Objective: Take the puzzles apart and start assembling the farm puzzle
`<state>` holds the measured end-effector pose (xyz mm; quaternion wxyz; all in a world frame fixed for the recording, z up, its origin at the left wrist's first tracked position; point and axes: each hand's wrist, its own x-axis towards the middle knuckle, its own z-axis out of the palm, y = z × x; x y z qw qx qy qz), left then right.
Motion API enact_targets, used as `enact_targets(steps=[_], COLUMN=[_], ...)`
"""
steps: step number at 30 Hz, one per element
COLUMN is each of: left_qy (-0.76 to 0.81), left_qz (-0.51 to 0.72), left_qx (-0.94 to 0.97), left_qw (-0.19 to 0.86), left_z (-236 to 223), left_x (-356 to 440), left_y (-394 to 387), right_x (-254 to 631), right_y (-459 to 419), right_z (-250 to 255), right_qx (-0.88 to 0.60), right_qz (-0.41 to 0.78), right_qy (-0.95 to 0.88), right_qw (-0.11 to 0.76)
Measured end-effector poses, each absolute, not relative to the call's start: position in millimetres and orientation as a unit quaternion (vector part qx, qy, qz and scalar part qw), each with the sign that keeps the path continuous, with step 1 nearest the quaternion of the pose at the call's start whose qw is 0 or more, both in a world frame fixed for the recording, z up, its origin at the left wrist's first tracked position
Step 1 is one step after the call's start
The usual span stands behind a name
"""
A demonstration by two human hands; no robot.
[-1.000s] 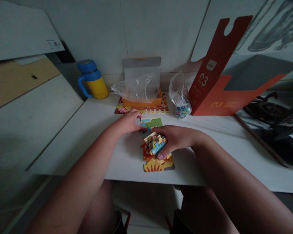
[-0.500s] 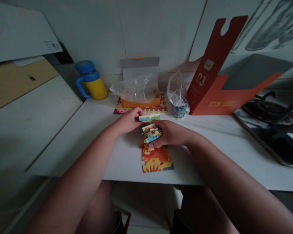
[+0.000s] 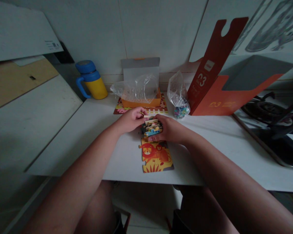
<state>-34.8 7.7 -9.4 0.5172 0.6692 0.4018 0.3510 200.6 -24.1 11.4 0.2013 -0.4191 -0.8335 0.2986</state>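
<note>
My right hand [image 3: 169, 128] is closed around a loose stack of jigsaw puzzle pieces [image 3: 153, 127], its thumb along the near side. The pieces show pale edges, and a blue one faces me. At the stack's far left corner, my left hand [image 3: 132, 120] has its fingers bent and pinched on a puzzle piece [image 3: 148, 117], mostly hidden by the fingers and stack. Just below the stack, joined puzzle pieces [image 3: 157, 156] with a red-maned lion on yellow lie flat on the white counter [image 3: 122, 162].
Behind my hands, an open orange box [image 3: 141, 103] with clear plastic stands on a patterned sheet [image 3: 118, 109]. A plastic bag of colourful pieces [image 3: 180, 109] sits beside a large orange box [image 3: 219, 100]. A blue-yellow jug [image 3: 95, 84] stands left; a gas stove [image 3: 271, 130] is right.
My left hand has brought its piece in against the stack, and the piece's green and blue face no longer shows. My right hand and the stack moved slightly away, uncovering the lion.
</note>
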Motion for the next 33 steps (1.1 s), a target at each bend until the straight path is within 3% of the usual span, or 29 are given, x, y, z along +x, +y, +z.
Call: enact_targets(steps=[6, 11, 13, 16, 20, 25, 33], left_qy=[0.388, 0.367, 0.389, 0.435, 0.452, 0.479, 0.483], left_qz=[0.351, 0.336, 0.339, 0.323, 0.254, 0.214, 0.263], left_qx=[0.69, 0.728, 0.753, 0.809, 0.849, 0.848, 0.819], left_qw=[0.5, 0.471, 0.408, 0.226, 0.109, 0.076, 0.164], left_z=[-6, -6, -8, -16, -24, -27, -26], left_x=[-33, -31, -30, -29, -23, -11, 0], left_y=[5, 4, 6, 9, 12, 11, 19], right_x=[199, 200, 203, 215, 236, 242, 224], right_y=[-24, -23, -20, -12, -8, -15, -21], right_z=[4, 11, 13, 18, 31, 46, 38], right_qx=[-0.489, -0.451, -0.471, -0.538, -0.515, -0.379, -0.349], right_qz=[0.279, 0.289, 0.267, 0.239, 0.37, 0.425, 0.427], right_qy=[-0.785, -0.814, -0.806, -0.759, -0.746, -0.819, -0.833], right_qw=[0.259, 0.223, 0.239, 0.278, 0.203, 0.073, 0.044])
